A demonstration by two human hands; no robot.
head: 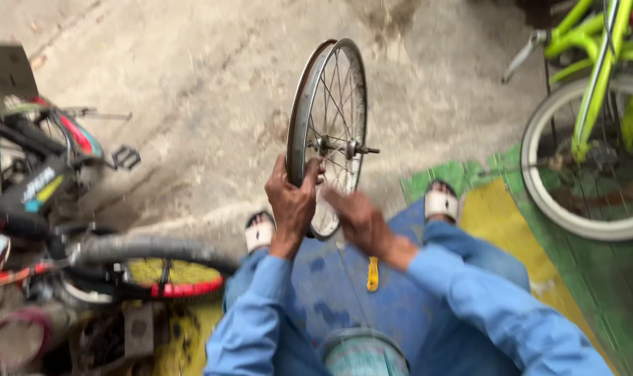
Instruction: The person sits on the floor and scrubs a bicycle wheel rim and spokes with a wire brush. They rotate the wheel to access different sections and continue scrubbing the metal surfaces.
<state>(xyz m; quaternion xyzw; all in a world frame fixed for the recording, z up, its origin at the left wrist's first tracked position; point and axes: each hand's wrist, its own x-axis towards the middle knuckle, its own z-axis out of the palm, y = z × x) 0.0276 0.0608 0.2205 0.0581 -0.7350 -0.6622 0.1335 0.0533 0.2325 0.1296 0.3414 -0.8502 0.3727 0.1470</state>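
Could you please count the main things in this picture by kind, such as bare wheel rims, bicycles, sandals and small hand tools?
Bare wheel rim, gripped by the left hand, right hand beside it: 1
Bicycles, black and red, and green: 2
White sandals, left and right: 2
Yellow tool on the blue mat: 1
Total: 6

Right hand point(354, 219) motion-blurred; its grip cannot be judged. Green bicycle point(595, 90) cut off by top and right edges. Dark bicycle point(44, 188) cropped at left edge.
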